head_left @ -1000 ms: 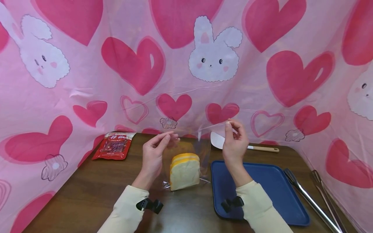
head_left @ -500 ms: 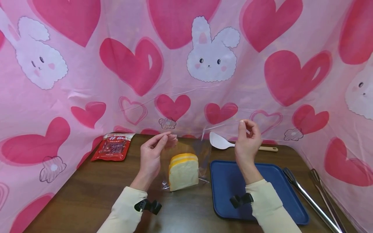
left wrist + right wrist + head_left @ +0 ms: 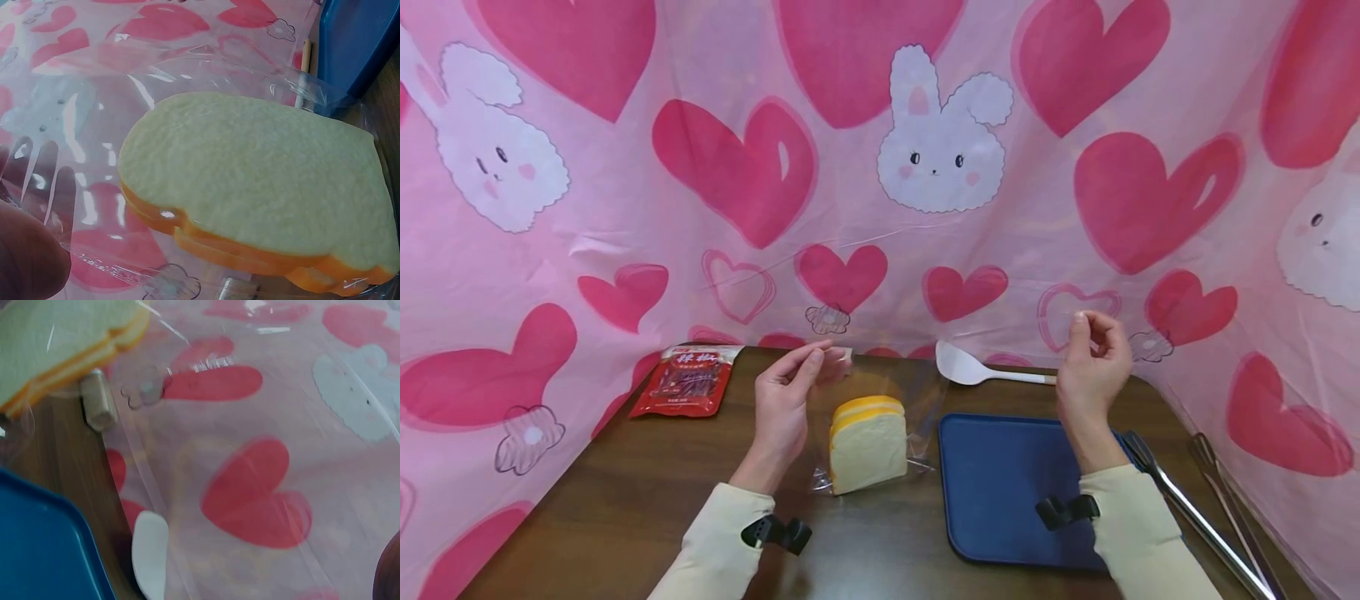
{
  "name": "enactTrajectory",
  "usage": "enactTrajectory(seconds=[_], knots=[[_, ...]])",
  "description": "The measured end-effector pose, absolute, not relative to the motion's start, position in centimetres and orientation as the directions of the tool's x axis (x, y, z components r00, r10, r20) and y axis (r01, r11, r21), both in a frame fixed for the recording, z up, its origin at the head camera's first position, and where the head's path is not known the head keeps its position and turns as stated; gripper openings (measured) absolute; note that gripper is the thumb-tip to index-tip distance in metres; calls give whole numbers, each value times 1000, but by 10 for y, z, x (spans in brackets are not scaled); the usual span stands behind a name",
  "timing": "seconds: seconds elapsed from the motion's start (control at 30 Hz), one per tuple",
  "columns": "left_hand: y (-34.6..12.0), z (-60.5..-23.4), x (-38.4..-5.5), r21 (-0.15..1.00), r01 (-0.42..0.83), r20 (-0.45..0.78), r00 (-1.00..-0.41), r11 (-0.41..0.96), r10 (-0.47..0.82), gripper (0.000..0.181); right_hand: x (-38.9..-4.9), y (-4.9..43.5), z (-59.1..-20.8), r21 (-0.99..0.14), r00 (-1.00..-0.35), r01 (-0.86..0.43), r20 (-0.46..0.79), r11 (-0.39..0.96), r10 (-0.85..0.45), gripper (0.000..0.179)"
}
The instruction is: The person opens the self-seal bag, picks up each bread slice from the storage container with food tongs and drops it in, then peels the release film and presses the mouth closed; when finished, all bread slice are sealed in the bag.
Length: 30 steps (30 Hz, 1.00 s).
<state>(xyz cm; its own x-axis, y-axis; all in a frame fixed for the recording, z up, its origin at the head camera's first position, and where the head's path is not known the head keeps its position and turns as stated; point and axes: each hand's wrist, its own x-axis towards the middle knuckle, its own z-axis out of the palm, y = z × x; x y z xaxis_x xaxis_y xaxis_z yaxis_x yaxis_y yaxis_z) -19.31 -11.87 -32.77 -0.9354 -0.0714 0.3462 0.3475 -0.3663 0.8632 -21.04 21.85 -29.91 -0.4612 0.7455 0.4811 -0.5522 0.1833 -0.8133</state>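
Observation:
Two slices of bread (image 3: 868,446) stand upright in a clear plastic bag (image 3: 921,417) on the table. My left hand (image 3: 782,408) pinches the bag's upper left edge between thumb and fingers. In the left wrist view the bread (image 3: 250,175) shows large behind the shiny film, with the left thumb (image 3: 31,256) at the lower left. My right hand (image 3: 1093,367) is raised above the blue tray, thumb and forefinger pinched together on a thin clear plastic strip that hardly shows against the backdrop. In the right wrist view only a fingertip (image 3: 389,575) appears at the edge.
A blue tray (image 3: 992,492) lies right of the bag, with metal tongs (image 3: 1195,508) and a whisk (image 3: 1232,500) beyond it. A white spatula (image 3: 962,365) lies at the back. A red snack packet (image 3: 688,383) rests at the back left. A small beige block (image 3: 98,403) sits behind the bread.
My right hand has moved right, away from the bag, drawing out the clear strip; the stretch between bag and hand no longer shows. The left hand and bread stay nearly in place.

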Motion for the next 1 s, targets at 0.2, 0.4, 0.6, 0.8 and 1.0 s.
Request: enactTrajectory(seconds=[0.2, 0.4, 0.6, 0.8, 1.0], knots=[[-120, -330, -195, 864, 349, 338, -936, -364, -94, 21, -208, 241, -303, -820, -438, -540, 466, 190, 768, 6], [-120, -331, -197, 850, 353, 346, -934, -390, -91, 19, -202, 257, -305, -821, -418, -535, 461, 197, 783, 10], [-121, -333, -200, 852, 342, 326, -939, -396, -109, 19, -195, 271, -308, -836, -412, -529, 403, 146, 817, 10], [-123, -333, -201, 853, 332, 305, -943, -403, -132, 22, -182, 296, -309, -837, -373, -480, 465, 262, 803, 7], [-125, -332, -202, 835, 350, 325, -936, -426, -131, 19, -151, 328, -311, -770, -389, -401, 633, 495, 669, 21]])
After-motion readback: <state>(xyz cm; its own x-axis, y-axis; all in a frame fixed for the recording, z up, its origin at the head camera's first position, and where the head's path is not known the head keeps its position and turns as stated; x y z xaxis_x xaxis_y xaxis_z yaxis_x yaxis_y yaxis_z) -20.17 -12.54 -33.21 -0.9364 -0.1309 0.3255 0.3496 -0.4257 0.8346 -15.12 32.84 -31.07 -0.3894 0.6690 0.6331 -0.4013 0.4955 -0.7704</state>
